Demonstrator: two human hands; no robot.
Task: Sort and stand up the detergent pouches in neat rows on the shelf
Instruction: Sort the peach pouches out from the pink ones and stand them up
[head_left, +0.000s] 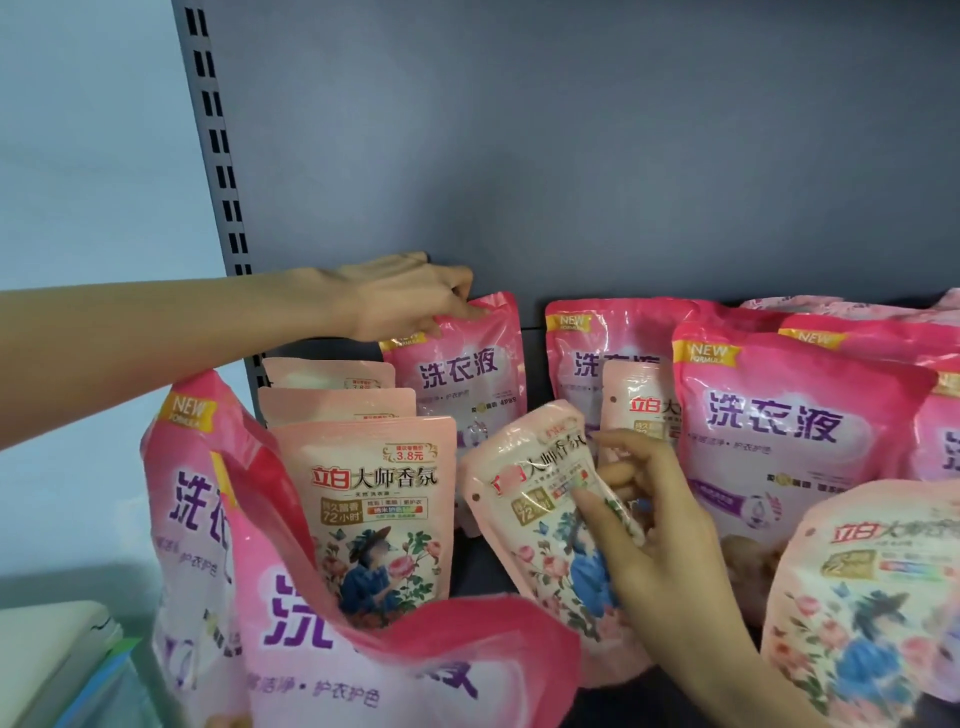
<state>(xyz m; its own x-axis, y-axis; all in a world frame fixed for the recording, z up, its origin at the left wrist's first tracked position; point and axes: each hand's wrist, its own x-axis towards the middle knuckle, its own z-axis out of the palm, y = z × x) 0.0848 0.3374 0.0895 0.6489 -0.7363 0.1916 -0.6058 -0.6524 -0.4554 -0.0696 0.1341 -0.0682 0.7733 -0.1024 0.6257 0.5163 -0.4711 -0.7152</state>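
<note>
My right grip (660, 525) has the small flowered pouch (535, 525), thumb across its printed face and fingers curled behind its right edge, so it is closed round the pouch and nothing else. The pouch hangs tilted: its long axis runs from the sealed top, up and to the left, down to the base near my wrist on the right. What matters for the coming move is that the bare strip of shelf (480, 566) lies just below and left of this pouch, beside the row of flowered pouches (374, 514) that stand upright one behind another. I judge that I need to swing the base leftward under the top, bring the axis upright, then set it down next to that row, face forward. My right grip is the nearer one for this. My left grip (410, 299) is well back, its fingers pinching the top corner of the big pink pouch (462, 374), which stands against the rear panel behind the flowered row.
</note>
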